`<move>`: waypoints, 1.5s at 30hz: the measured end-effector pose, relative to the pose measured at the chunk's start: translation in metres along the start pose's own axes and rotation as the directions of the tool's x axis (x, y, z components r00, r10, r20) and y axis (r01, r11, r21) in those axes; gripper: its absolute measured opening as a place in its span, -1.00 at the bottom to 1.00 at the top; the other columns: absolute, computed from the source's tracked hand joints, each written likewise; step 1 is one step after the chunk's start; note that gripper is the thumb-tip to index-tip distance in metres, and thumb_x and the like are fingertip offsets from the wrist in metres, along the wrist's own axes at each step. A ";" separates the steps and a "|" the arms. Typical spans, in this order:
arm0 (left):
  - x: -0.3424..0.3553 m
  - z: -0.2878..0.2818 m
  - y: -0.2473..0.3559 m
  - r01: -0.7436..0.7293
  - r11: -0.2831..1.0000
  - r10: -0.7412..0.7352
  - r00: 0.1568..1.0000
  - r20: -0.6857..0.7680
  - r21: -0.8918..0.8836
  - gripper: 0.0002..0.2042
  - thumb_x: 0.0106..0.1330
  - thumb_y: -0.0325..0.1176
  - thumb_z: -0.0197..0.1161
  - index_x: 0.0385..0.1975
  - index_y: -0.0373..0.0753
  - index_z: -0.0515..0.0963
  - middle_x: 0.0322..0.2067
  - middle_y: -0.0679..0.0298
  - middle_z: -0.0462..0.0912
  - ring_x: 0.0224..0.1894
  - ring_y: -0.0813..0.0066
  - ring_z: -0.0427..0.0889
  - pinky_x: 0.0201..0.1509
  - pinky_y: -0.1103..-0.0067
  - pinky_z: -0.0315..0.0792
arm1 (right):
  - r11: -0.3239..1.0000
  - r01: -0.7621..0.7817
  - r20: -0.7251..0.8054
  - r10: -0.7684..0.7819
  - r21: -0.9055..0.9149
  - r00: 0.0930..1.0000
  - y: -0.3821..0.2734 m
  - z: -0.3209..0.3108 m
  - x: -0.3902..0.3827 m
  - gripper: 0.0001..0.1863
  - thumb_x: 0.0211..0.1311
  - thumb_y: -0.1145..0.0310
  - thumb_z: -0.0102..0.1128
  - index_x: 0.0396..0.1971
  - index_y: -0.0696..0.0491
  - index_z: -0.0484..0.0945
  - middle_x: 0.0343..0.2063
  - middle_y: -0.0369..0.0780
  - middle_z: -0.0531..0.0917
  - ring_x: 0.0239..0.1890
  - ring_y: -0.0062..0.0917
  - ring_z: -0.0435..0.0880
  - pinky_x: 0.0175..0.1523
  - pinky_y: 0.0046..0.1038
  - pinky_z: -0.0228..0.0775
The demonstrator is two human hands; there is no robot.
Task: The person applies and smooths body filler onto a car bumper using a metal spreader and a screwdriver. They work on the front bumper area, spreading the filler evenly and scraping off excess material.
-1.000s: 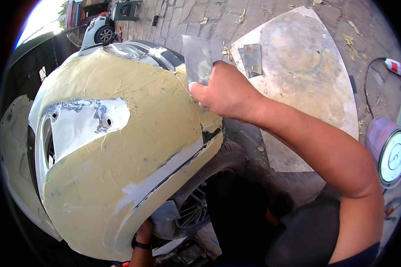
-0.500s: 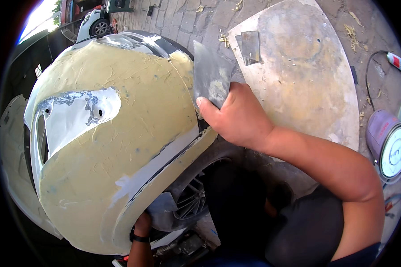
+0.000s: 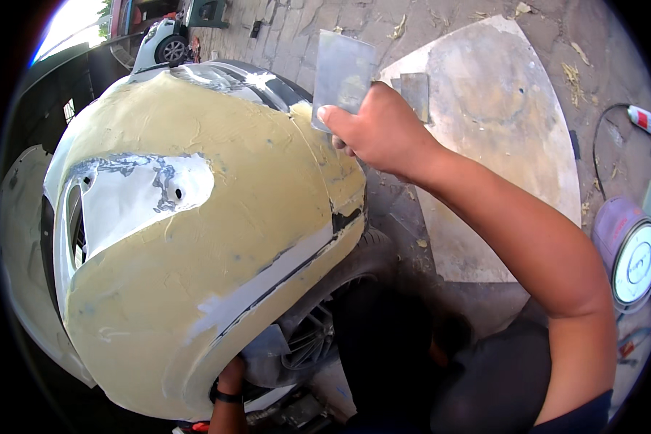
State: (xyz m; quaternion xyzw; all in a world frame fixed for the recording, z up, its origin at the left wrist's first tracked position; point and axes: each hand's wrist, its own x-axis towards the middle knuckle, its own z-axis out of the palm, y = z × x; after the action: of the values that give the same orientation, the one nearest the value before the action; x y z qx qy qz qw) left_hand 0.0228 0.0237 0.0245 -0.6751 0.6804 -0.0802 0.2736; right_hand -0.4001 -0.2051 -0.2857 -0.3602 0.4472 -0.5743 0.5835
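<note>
My right hand (image 3: 394, 130) is closed round a thin, flat grey putty scraper (image 3: 344, 76), its thumb on the near face. Smears of putty mark the blade, which is raised just above the upper right edge of the car body panel. That curved panel (image 3: 260, 181) is coated in yellowish putty, with a bare white and grey patch (image 3: 134, 189) around holes. My left hand (image 3: 231, 376), with a black wristband, reaches in at the wheel arch; the arch edge hides its fingers. A flat grey plate (image 3: 269, 341) stands beside that hand, in front of the wheel (image 3: 311, 336); whether I grip it is unclear.
To the right, a large stained board (image 3: 499, 173) lies on the paving with small metal scrapers (image 3: 414, 98) on it. A round can (image 3: 633, 257) and a red-and-white tube (image 3: 644, 121) are at far right. Another car (image 3: 163, 45) stands in the background.
My right hand has lifted the putty scraper up and away from the panel's right edge, uncovering the putty-coated corner there. The view has shifted slightly; my left hand stays at the wheel arch.
</note>
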 end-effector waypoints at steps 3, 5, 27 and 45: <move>-0.005 0.015 -0.022 -0.179 0.963 0.209 0.968 -0.140 0.200 -0.73 0.52 -0.46 0.06 0.08 -0.40 0.60 0.00 -0.12 0.69 0.04 -0.08 0.65 0.16 0.20 0.49 | 0.994 -0.087 0.082 0.082 0.059 0.993 -0.006 0.006 0.024 -0.52 0.22 0.13 0.18 -0.62 0.31 0.60 -0.63 -0.01 0.66 -0.60 -0.24 0.65 -0.34 -0.23 0.56; -0.004 0.019 -0.024 -0.208 0.964 0.238 0.954 -0.181 0.167 -0.74 0.51 -0.44 0.10 0.05 -0.38 0.62 -0.03 -0.12 0.71 -0.01 -0.10 0.67 0.11 0.18 0.53 | 0.992 -0.079 0.096 0.070 0.095 0.993 -0.001 0.014 0.036 -0.53 0.20 0.14 0.18 -0.61 0.32 0.61 -0.61 -0.03 0.67 -0.58 -0.27 0.65 -0.33 -0.24 0.56; -0.004 0.013 -0.008 -0.084 0.996 0.079 0.988 -0.131 -0.040 -0.72 0.54 -0.39 0.08 0.08 -0.38 0.62 0.02 -0.09 0.70 0.06 -0.07 0.65 0.19 0.21 0.50 | 0.952 0.169 0.048 -0.162 -0.256 0.986 -0.025 0.021 0.050 -0.54 0.13 0.19 0.18 -0.72 0.32 0.48 -0.68 0.03 0.61 -0.63 -0.19 0.56 -0.35 -0.16 0.49; 0.003 0.016 -0.007 -0.107 0.993 0.098 0.979 -0.180 -0.041 -0.74 0.52 -0.37 0.10 -0.01 -0.35 0.68 -0.06 -0.08 0.73 -0.02 -0.07 0.69 0.08 0.20 0.55 | 0.954 0.096 0.162 -0.051 -0.283 0.985 -0.037 0.007 0.014 -0.58 0.18 0.18 0.21 -0.57 0.32 0.57 -0.49 0.15 0.67 -0.38 0.01 0.68 -0.15 -0.12 0.56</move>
State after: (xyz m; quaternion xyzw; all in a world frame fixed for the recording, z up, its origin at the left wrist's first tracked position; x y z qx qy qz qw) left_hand 0.0370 0.0243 0.0138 -0.6359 0.7379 -0.1086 0.1983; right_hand -0.4069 -0.2224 -0.2504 -0.5012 0.4665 -0.4946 0.5353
